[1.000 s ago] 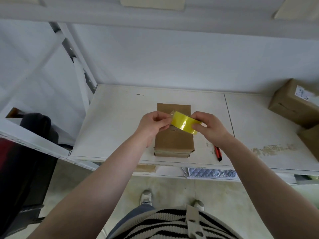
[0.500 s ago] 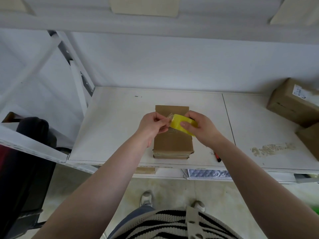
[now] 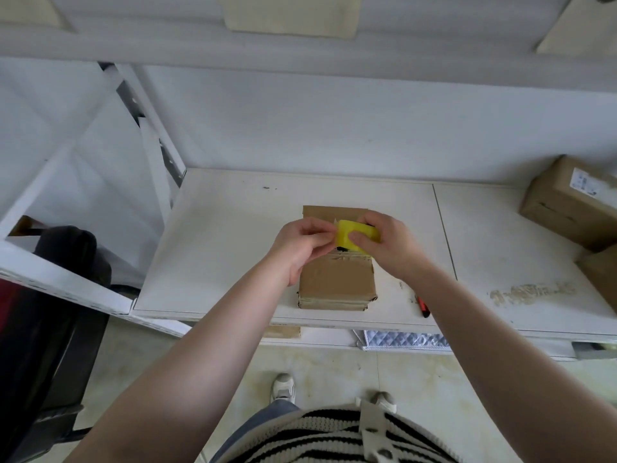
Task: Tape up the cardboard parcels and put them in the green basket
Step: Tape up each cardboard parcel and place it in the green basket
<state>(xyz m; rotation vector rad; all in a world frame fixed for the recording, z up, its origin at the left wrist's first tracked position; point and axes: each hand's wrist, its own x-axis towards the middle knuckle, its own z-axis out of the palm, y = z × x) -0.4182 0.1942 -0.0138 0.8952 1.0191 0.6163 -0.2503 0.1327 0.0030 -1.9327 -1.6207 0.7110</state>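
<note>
Parcel (image 3: pixel 337 279): small brown cardboard box, flat on the white table (image 3: pixel 233 248), near the front edge, directly under both hands; stiff, matte, sharp-cornered, top flaps closed with a seam across the middle.
Parcel handling: likely light and rigid; best taken by the two long sides, one hand each; corners and flap edges liable to crush if squeezed hard.
Tape roll (image 3: pixel 357 237): yellow, glossy, ring-shaped, held just above the far half of the parcel.
Tape handling: thin slick film, sticky on one face, prone to folding back on itself; loose end best pinched at its very edge and drawn out taut.
Right hand (image 3: pixel 387 243): fingers curled round the roll, thumb pressed on its outer face.
Left hand (image 3: pixel 302 243): fingers together, thumb and forefinger pinched at the roll's left edge, apparently on the free end; too small to confirm.
Step, as a judgement: loose end being found or peeled; no fresh yellow strip seen on the parcel.
Other boxes (image 3: pixel 567 202): brown cardboard, one with a white label, at the right end of the table, well apart from the parcel.
Red pen-like tool (image 3: pixel 422 307): narrow, red and black, on the table just right of the parcel, partly behind the right forearm.
Green basket: not in view.
</note>
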